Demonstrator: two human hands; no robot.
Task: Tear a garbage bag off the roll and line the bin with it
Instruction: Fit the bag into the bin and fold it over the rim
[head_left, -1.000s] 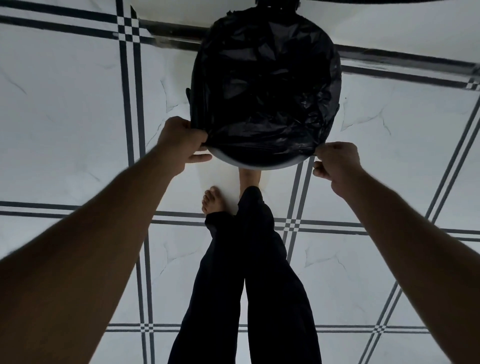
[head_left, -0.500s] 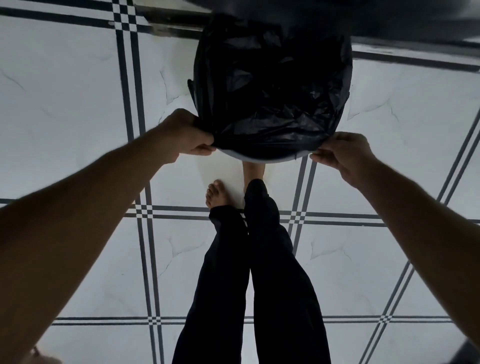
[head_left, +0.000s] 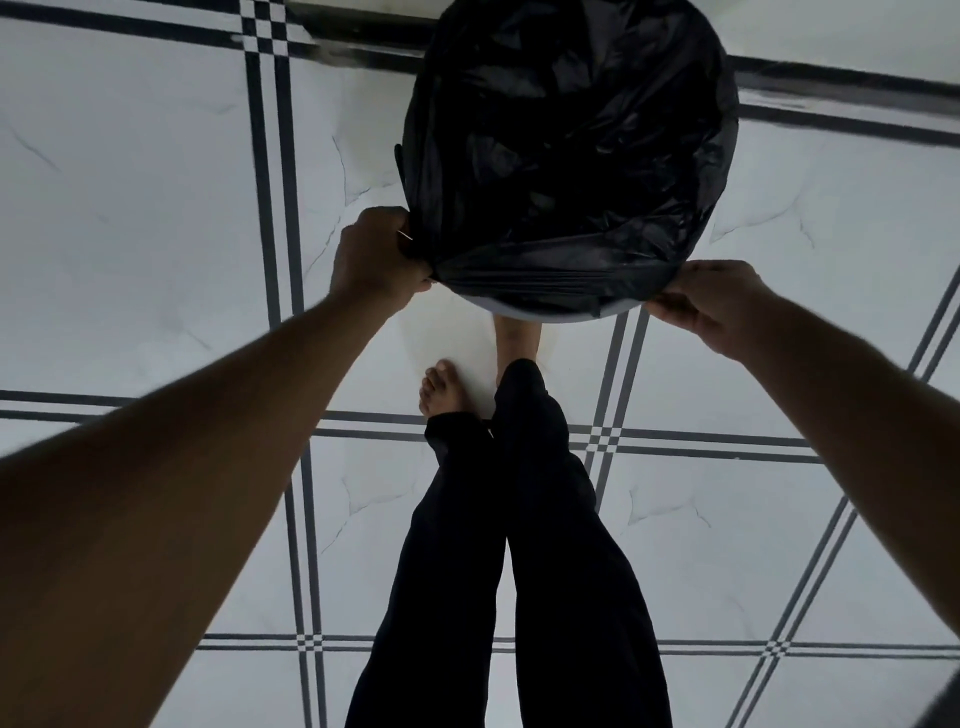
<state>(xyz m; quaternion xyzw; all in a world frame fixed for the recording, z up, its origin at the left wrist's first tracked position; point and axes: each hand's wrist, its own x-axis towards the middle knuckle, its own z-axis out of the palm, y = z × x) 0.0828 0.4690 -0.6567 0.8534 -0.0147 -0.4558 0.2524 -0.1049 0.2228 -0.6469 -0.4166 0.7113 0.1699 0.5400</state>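
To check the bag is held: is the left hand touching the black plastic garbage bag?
Touching. In the head view the left hand pinches the black plastic garbage bag at its edge, with no gap.

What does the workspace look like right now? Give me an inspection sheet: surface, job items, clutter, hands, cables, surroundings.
Surface: white tiled floor with dark grid lines.
Job's things: black garbage bag opened inside the bin, its edge folded over the rim; a strip of pale bin rim still shows at the near side. Roll: nothing seen.
Clutter: nothing seen.
Grippers: left hand pinches the bag edge at the rim's left; right hand grips it at the rim's right.
Cables: nothing seen.
Surroundings: the person's dark trousers and bare feet, one foot just short of the bin.
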